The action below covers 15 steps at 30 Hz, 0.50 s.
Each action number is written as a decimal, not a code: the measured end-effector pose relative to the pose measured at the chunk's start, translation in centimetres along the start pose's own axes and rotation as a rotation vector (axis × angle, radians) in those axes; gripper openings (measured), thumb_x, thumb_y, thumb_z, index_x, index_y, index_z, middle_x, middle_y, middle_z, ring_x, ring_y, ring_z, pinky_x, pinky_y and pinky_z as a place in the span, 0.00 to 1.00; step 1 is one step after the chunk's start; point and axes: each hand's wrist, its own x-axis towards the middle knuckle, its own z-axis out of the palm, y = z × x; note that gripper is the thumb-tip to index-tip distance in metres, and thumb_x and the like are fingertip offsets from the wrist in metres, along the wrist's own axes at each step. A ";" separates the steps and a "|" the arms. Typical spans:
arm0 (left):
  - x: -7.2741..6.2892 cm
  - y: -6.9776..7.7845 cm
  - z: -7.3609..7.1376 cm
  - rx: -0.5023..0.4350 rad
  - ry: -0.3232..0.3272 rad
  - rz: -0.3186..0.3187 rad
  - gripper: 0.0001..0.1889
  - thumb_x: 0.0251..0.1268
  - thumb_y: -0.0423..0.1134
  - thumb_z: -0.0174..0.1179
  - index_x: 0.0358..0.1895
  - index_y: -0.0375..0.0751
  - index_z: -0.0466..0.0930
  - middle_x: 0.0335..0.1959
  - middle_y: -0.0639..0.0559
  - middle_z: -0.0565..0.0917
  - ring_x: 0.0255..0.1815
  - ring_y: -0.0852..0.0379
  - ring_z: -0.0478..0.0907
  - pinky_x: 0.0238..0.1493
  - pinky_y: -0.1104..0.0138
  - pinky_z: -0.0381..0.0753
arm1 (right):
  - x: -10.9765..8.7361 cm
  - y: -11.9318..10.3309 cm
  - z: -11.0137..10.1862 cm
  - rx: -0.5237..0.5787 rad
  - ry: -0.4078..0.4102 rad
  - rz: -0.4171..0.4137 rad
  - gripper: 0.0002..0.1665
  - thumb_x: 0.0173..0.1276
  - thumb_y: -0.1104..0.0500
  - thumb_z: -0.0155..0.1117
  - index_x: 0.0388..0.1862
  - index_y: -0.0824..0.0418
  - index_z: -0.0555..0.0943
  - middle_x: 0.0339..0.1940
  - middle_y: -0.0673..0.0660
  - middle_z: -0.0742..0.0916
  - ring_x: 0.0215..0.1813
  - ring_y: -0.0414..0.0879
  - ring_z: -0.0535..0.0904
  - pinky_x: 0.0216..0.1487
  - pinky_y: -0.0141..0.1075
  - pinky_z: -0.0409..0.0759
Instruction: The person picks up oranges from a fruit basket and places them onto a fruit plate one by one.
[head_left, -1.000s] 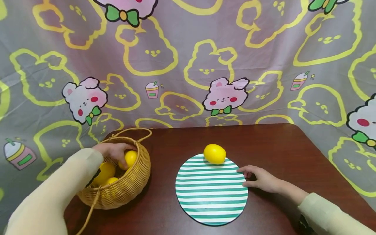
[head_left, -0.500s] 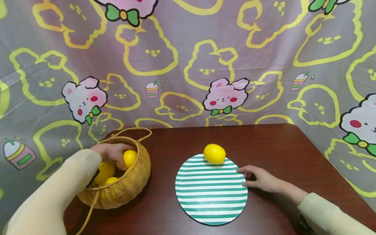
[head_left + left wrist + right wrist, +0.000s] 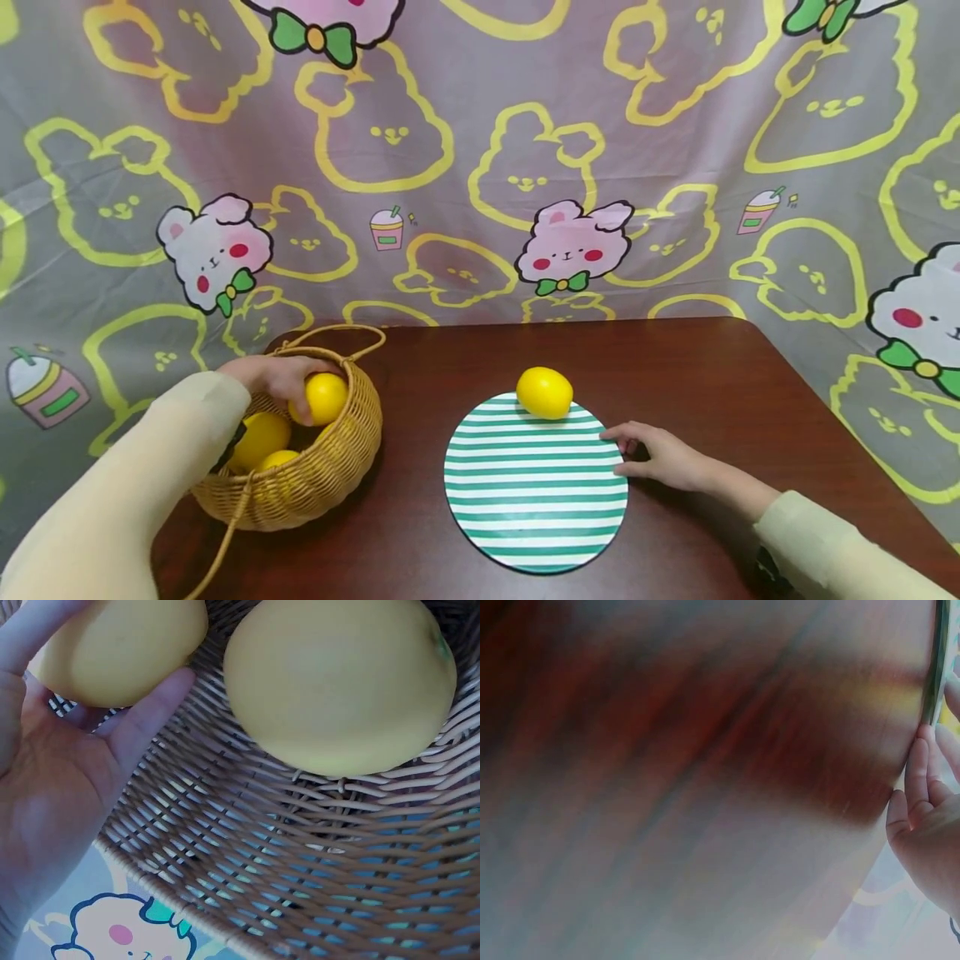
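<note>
Head view: the left hand (image 3: 285,380)'s fingers are clamped on a yellow fruit (image 3: 327,398) inside the wicker basket (image 3: 330,479); the right hand (image 3: 667,458), thumb and forefinger apart, touches the striped round mat (image 3: 536,492), where a lone fruit (image 3: 544,392) sits at the far edge. Left wrist view: only here does a neighbouring fruit (image 3: 337,682) show a green end. Right wrist view: fingertips meet the mat's thin rim over the glossy worktop (image 3: 765,735). Behind hangs bear-printed cloth (image 3: 450,167).

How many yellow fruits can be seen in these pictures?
4: one fruit at the far edge of the striped mat, one in the left hand inside the basket, and two more in the basket. Others may be hidden deeper.
</note>
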 end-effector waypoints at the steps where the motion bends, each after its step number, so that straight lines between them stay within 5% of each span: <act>1: -0.1 0.0 -0.1 0.001 -0.001 0.002 0.46 0.46 0.29 0.74 0.70 0.29 0.58 0.56 0.32 0.68 0.46 0.43 0.71 0.40 0.54 0.80 | 0.0 0.0 0.0 0.003 -0.003 0.007 0.29 0.64 0.51 0.69 0.61 0.61 0.75 0.38 0.47 0.76 0.41 0.42 0.71 0.41 0.32 0.73; 15: -2.0 0.9 -1.4 0.022 -0.007 0.050 0.43 0.44 0.30 0.76 0.66 0.31 0.62 0.52 0.36 0.69 0.47 0.42 0.68 0.44 0.57 0.76 | 0.0 -0.1 0.0 0.005 -0.006 0.014 0.30 0.63 0.51 0.70 0.61 0.60 0.75 0.37 0.47 0.76 0.41 0.42 0.71 0.41 0.31 0.73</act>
